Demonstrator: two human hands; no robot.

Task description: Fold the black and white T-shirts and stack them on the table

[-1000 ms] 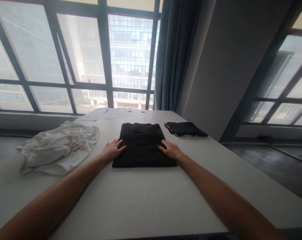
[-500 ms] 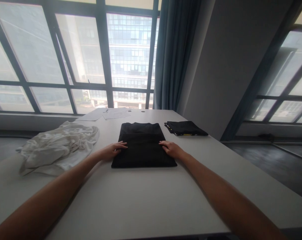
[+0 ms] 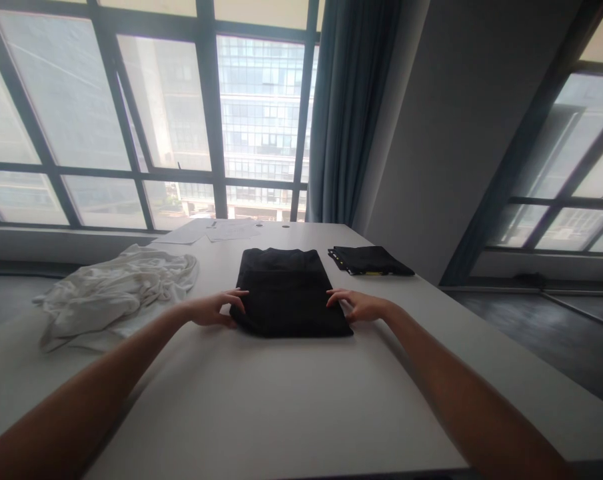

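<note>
A folded black garment [image 3: 288, 293], a neat rectangle, lies in front of me on the white table [image 3: 281, 400]. At its left side, my left hand [image 3: 215, 308] grips the edge, with fingers on top and the thumb low by the near corner. That near left corner looks slightly bent up. On the opposite edge my right hand [image 3: 356, 305] is curled, fingertips on the cloth and thumb down by the near right corner. How much cloth lies under each thumb is hidden.
To the left is a crumpled heap of white cloth [image 3: 121, 290]. A second folded dark garment [image 3: 374, 260] with yellow and white bits along its edge lies back right. Papers [image 3: 231, 230] rest at the far end, before the windows and a blue curtain [image 3: 344, 113].
Both hands have gone from lying flat on the garment's sides to curling round its edges, thumbs lowered. The garment's near left corner has drawn inward and bent.
</note>
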